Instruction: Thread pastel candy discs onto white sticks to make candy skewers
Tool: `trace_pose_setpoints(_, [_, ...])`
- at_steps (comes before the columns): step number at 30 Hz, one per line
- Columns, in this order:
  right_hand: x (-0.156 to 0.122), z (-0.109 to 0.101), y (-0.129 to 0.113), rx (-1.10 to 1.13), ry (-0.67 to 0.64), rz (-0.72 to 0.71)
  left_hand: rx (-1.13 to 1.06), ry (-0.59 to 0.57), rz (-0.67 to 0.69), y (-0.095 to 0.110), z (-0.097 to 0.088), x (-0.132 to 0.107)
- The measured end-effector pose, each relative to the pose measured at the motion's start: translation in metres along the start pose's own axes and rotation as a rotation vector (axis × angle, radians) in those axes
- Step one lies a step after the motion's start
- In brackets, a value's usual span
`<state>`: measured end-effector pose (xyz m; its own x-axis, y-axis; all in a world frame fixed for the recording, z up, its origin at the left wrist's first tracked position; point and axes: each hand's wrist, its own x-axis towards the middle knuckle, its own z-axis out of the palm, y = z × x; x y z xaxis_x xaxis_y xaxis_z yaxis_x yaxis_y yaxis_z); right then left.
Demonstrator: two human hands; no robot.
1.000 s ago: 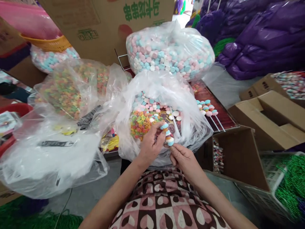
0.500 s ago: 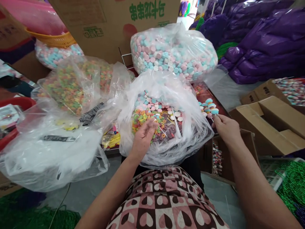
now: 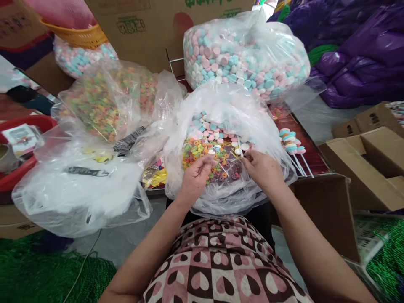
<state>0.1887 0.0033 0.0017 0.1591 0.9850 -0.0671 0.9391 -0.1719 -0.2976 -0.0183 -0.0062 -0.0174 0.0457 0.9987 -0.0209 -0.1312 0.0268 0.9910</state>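
A translucent plastic bag (image 3: pixel 217 99) lies spread in front of me, holding pink, blue and white marshmallows (image 3: pixel 217 134), ring-shaped gummies (image 3: pixel 195 149) and white sticks. Over the gummies, my left hand (image 3: pixel 197 176) is closed in a pinch; what sits at its fingertips is too small to name. My right hand (image 3: pixel 263 170) is at the bag's right side, its thumb and fingers pinched on a white stick (image 3: pixel 240 147). Several finished-looking marshmallow skewers (image 3: pixel 291 143) rest to the right of the bag, their sticks pointing towards me.
Behind stands a large bag of marshmallows (image 3: pixel 246 59) against a cardboard box (image 3: pixel 148 38). On the left are a bag of gummy rings (image 3: pixel 97 105), a bag with white contents (image 3: pixel 78 189) and a red basin (image 3: pixel 44 122). Open cartons (image 3: pixel 362 155) stand at the right.
My right hand has let go of the marshmallow skewer at the right and moved left into the bag, to a white stick. My left hand stays over the gummies. The view has shifted slightly.
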Motion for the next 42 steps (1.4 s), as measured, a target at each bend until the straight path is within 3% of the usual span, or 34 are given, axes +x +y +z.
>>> trace_pose_setpoints(6, [0.022,0.013,-0.005,-0.106,-0.065,0.116,-0.071,0.014,-0.017,-0.002,-0.008,0.0])
trace_pose_setpoints(15, [0.023,0.009,0.008,-0.039,0.105,0.112,-0.085,0.015,-0.001,-0.005,-0.008,0.002])
trace_pose_setpoints(22, [0.02,0.013,-0.005,-0.081,-0.009,0.083,-0.023,0.008,-0.014,-0.006,-0.004,0.003])
trace_pose_setpoints(29, [0.023,0.014,0.001,-0.087,0.076,0.092,0.037,-0.035,0.022,-0.009,-0.007,0.004])
trace_pose_setpoints(35, [0.012,0.002,-0.003,-0.095,0.146,0.005,0.112,-0.045,0.031,-0.01,-0.006,0.004])
trace_pose_setpoints(42, [-0.01,0.016,-0.021,0.061,0.0,-0.272,0.187,-0.099,-0.042,-0.008,0.003,0.011])
